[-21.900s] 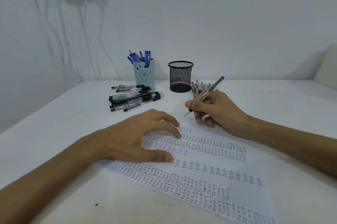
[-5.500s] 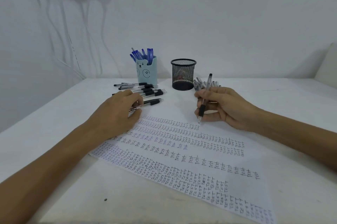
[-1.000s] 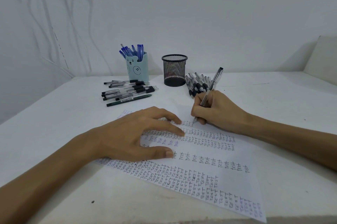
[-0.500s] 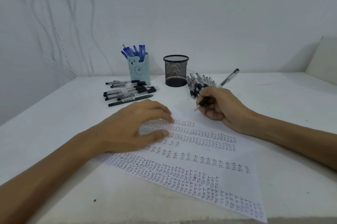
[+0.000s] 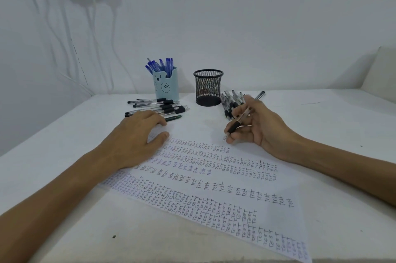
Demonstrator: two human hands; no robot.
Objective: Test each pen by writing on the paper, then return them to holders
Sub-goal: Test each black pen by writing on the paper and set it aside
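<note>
Right hand (image 5: 264, 126) has its fingers pinched round a pen (image 5: 236, 124) right of centre, tip by the paper (image 5: 278, 224); left hand (image 5: 137, 134) rests there, fingers loose.

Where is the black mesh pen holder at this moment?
Head view: the mesh holder stands centre-back on the table, just right of the blue bear holder, a loose pen pile at its right.
</note>
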